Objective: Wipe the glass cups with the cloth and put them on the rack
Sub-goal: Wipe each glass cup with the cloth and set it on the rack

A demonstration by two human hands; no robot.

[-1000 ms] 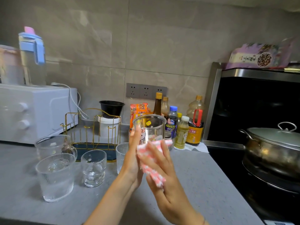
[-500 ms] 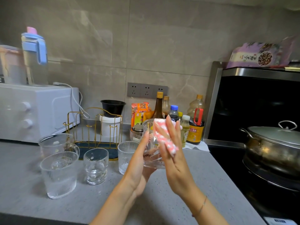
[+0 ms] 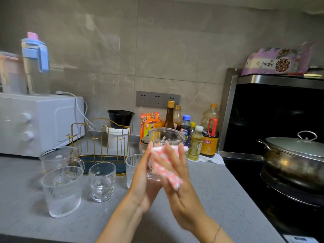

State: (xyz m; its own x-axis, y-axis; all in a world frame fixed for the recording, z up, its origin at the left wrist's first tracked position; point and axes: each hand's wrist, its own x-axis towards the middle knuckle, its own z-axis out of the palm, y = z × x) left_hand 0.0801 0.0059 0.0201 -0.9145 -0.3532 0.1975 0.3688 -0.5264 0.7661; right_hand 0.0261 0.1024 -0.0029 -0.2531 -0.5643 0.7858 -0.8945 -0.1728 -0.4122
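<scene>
Above the counter's (image 3: 210,190) middle, your left hand (image 3: 143,181) supports the glass cup (image 3: 164,137); I cannot tell if it clasps. Your right hand (image 3: 182,199) presses the cloth (image 3: 172,181) flat against it. Rotate slowly, rim to base.

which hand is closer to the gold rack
Left. The left hand holds the cup on the side facing the rack, which stands further left and back. The right hand presses the cloth on the cup's other side.

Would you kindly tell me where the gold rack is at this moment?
In the head view, the gold rack stands left of centre on the counter, right of the white oven, in front of the white bucket, behind the glasses.
</scene>
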